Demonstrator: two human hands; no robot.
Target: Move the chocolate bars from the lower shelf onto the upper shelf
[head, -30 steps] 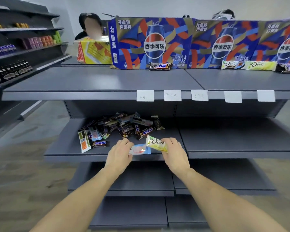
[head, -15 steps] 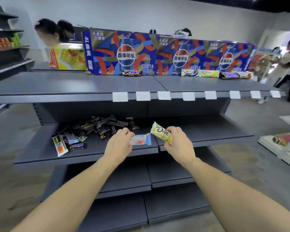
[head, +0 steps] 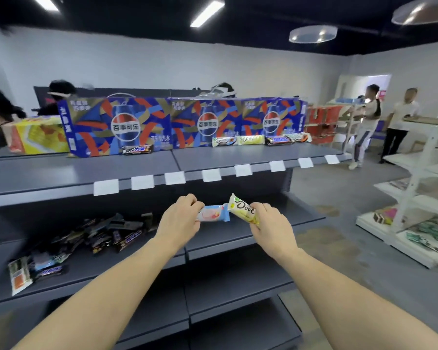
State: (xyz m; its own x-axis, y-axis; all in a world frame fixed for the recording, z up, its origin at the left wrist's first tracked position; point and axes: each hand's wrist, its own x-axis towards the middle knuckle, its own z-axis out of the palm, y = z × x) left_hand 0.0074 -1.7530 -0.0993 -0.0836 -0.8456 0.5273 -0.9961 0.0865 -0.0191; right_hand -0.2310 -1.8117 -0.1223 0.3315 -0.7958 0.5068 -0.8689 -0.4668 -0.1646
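Left hand (head: 178, 221): fingers curled round one end of a pale pink-and-blue wrapped chocolate bar (head: 214, 213), held roughly level. Right hand (head: 272, 224): fingers pinching a pale yellow wrapped Dove chocolate bar (head: 244, 209), tilted with its far end raised. The two bars meet end to end between the hands, in the air in front of the gap between the two shelves (neither bar rests on anything).

Lower grey metal shelf (head: 238, 236): a loose heap of dark-wrapped chocolate bars (head: 106, 233) lies on its left half, with a white-and-orange packet (head: 19, 276) at the near left edge beside a dark blue bar (head: 48, 270).

Upper grey metal shelf (head: 61, 173): one dark bar (head: 137, 149) lies against the left blue Pepsi carton (head: 119, 126). Further right, a row of four bars lies end to end against the other cartons: a white one (head: 224, 141), a yellow one (head: 250, 139), a dark one (head: 277, 140) and a pale one (head: 300, 137). A yellow box (head: 39, 135) stands at the far left. Blank white price tags (head: 175, 178) line the front edge.

Two people in white tops (head: 387, 114) stand at the right, beyond a white rack (head: 415, 193).
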